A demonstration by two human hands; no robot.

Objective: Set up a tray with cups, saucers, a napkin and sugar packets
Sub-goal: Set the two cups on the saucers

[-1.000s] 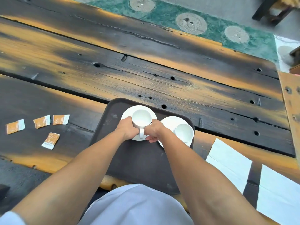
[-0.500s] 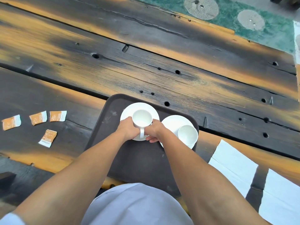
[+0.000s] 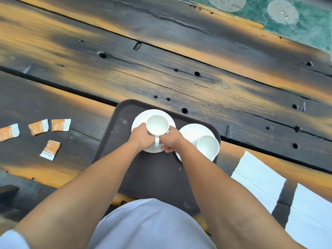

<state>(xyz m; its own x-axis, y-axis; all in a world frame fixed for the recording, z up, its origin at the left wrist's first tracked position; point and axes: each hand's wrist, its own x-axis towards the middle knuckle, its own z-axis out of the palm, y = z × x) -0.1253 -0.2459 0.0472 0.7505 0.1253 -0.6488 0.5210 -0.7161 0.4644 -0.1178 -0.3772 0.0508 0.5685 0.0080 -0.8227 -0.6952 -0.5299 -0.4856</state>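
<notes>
A dark brown tray (image 3: 158, 178) lies on the wooden table in front of me. Two white saucers stand at its far end. The left saucer (image 3: 142, 116) carries a white cup (image 3: 157, 124) with its handle turned toward me. My left hand (image 3: 141, 138) and my right hand (image 3: 171, 139) both grip this cup from either side. The right saucer (image 3: 190, 131) holds a second white cup (image 3: 208, 146), untouched. Several orange and white sugar packets (image 3: 40, 126) lie on the table left of the tray. Two white napkins (image 3: 258, 178) lie to the right.
The table (image 3: 161, 69) is of rough dark and orange planks with holes and gaps between them. Beyond its far edge is a green floor with round pale discs (image 3: 282, 11). A dark block (image 3: 8, 193) sits at the near left edge.
The hands stay on the left cup with almost no movement. The view has tilted down and shifted slightly, so everything sits a little lower and nearer.
</notes>
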